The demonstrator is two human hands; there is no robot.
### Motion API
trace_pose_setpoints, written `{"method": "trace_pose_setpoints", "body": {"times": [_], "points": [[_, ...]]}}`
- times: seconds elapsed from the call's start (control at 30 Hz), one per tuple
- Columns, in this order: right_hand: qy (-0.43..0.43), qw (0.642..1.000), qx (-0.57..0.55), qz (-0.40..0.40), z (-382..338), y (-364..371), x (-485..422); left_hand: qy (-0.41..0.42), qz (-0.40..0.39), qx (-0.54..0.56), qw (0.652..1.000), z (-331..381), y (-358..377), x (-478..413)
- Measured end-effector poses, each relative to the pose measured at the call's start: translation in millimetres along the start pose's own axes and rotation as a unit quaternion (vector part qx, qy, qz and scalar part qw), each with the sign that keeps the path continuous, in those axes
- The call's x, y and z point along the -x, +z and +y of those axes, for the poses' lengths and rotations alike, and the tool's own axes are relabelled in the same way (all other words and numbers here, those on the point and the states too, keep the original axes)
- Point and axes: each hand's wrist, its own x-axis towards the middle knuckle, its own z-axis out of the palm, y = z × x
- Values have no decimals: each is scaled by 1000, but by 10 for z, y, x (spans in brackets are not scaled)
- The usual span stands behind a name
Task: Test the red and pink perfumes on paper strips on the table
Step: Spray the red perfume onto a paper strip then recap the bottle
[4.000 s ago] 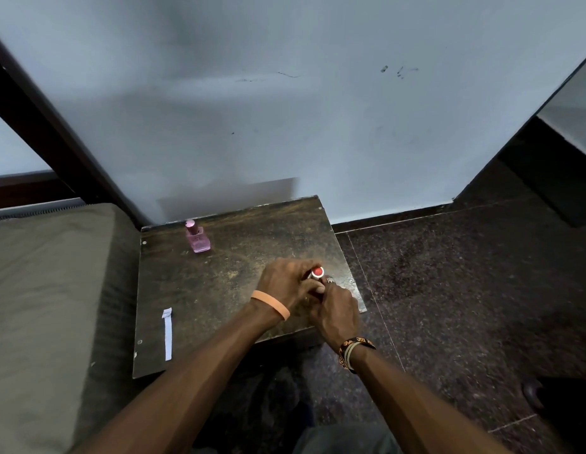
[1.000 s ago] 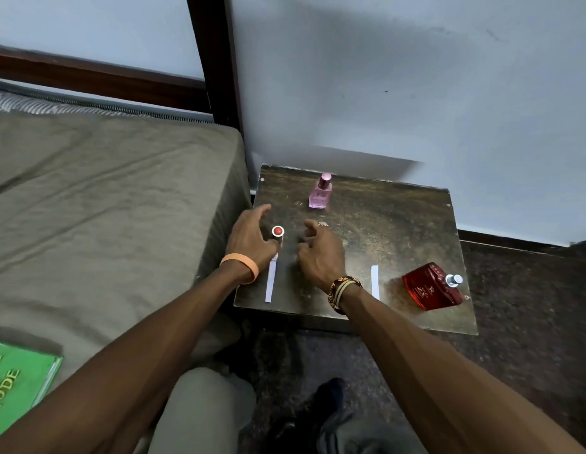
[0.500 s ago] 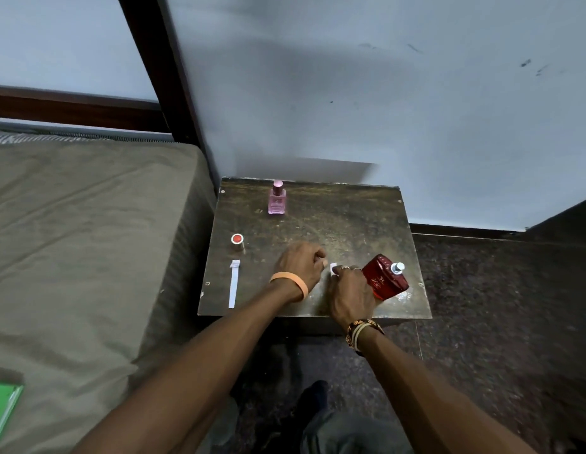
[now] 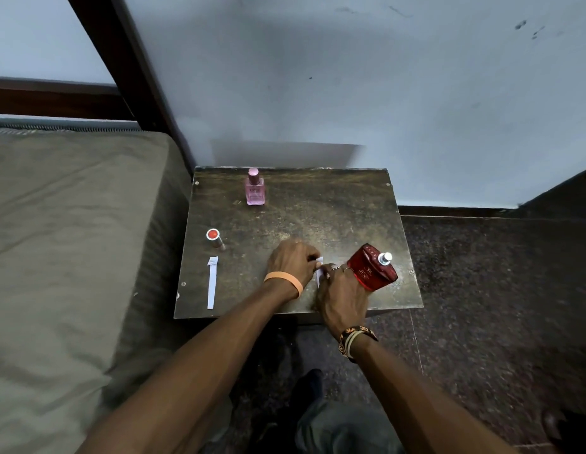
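– Left grip is curled over the far end of a paper strip and looks to be pinching it between thumb and fingers.

– And the right grip?

– Its fingertips are on the same strip from the other side. Whether it pinches or only presses, I cannot tell. The red perfume lies tilted on the counter just beyond those fingers, touching them or very nearly, with its silver sprayer bare.

– So the cap is off?

– Yes. The red cap stands near the counter's left edge, just behind the second strip, which lies flat with nothing on it.

– Where is the pink perfume?

– Upright at the back of the counter, well apart from both grips, with its cap on.

– How far along is it, then?

– Early, I'd judge. The red bottle is open and one strip is in hand, but I can make out no wet mark on the paper to show a spray has landed. What looks left is to spray red on this strip, then uncap the pink and spray the second strip.
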Motion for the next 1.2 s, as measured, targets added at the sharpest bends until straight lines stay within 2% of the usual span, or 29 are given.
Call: {"method": "trace_pose_setpoints", "body": {"times": [0.17, 0.4, 0.6, 0.73, 0.9, 1.2], "points": [[-6, 1000, -12, 10, 9, 27, -4, -44, -13, 40, 998, 51, -32, -18], [4, 994, -109, -20, 2, 30, 4, -69, -23, 122, 990, 6, -123, 31], [32, 974, -223, -41, -49, -63, -10, -85, -47, 272, 957, -41, -369, 85], [9, 970, -240, -32, -129, -187, 12, -112, -36, 360, 925, 68, -553, 138], [3, 961, -274, -39, -152, -326, 48, -148, -61, 405, 900, 197, -671, 181], [-9, 958, -284, -40, -102, -617, 127, -219, -56, 483, 846, 440, -749, 200]]}}
